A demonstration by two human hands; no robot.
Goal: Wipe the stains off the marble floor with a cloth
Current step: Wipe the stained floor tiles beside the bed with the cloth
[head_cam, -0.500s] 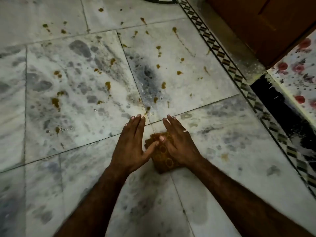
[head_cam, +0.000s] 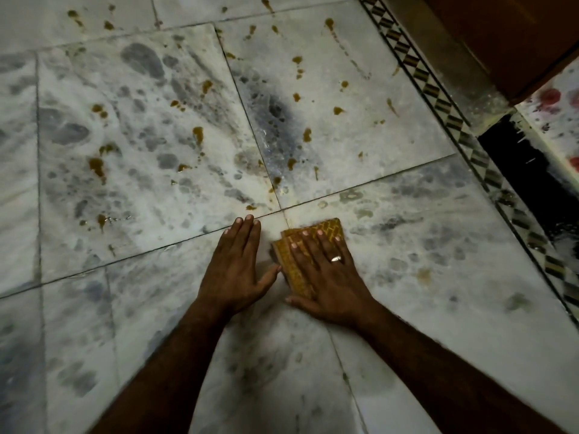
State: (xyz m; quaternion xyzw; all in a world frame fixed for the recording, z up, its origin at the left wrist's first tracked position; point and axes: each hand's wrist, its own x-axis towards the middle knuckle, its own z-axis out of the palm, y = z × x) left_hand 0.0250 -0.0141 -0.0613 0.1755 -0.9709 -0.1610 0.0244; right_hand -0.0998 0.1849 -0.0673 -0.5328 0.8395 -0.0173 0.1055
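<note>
Since the earlier frame the cloth (head_cam: 327, 227) has come out from under the right palm toward 12 o'clock. Its far edge now shows beyond the fingertips, close to the tile joint, and the two thumbs no longer meet. In the head view the right hand (head_cam: 329, 277) lies flat on the folded, yellow-patterned cloth, fingers straight and slightly spread, pressing rather than gripping. The left hand (head_cam: 235, 270) rests flat on the marble floor (head_cam: 407, 245) just beside it at 9 o'clock, fingers straight, thumb tip touching the cloth's edge, holding nothing. Brown stains (head_cam: 96, 166) spatter the tiles from 10 to 1 o'clock of the cloth. The cloth looks light, soft and limp, folded into a pad. Dragged by a corner it would likely bunch or unfold, so flat palm pressure over its middle seems the better hold. The smooth marble should let it slide easily.
</note>
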